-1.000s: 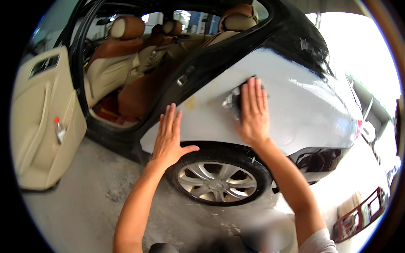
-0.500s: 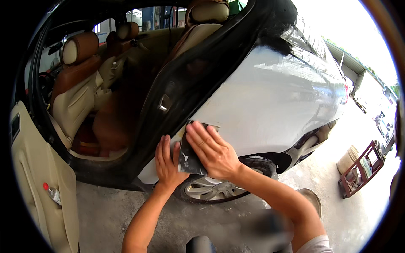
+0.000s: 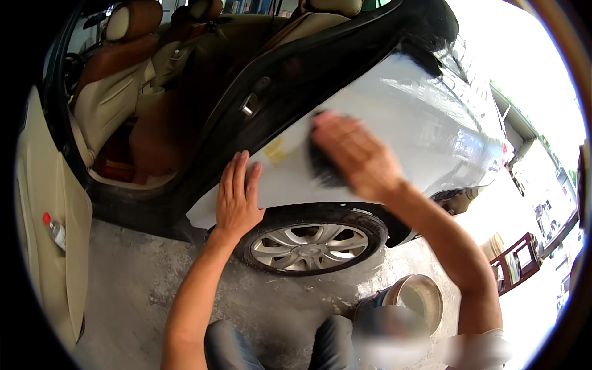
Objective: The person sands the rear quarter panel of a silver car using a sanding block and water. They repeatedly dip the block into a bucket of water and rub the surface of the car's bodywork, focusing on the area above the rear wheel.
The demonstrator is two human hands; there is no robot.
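In front of me is the silver-grey rear quarter panel of a car, above its wheel. My right hand, smeared by motion, presses a dark sheet of sandpaper against the panel's surface. Part of the sheet is hidden under the fingers. To the left, my left hand rests on the panel's front edge near the door opening, fingers stretched out and holding nothing. A yellowish patch shows on the panel between the two hands.
At left an open beige car door holds a red-capped bottle. Beige-and-brown seats fill the cabin. A round bucket stands on the concrete floor near my right arm; farther right is a dark red rack.
My right hand has slid the sandpaper up and to the right, away from my left hand, uncovering the yellowish patch. My left hand stays at the panel's front edge. The view has shifted.
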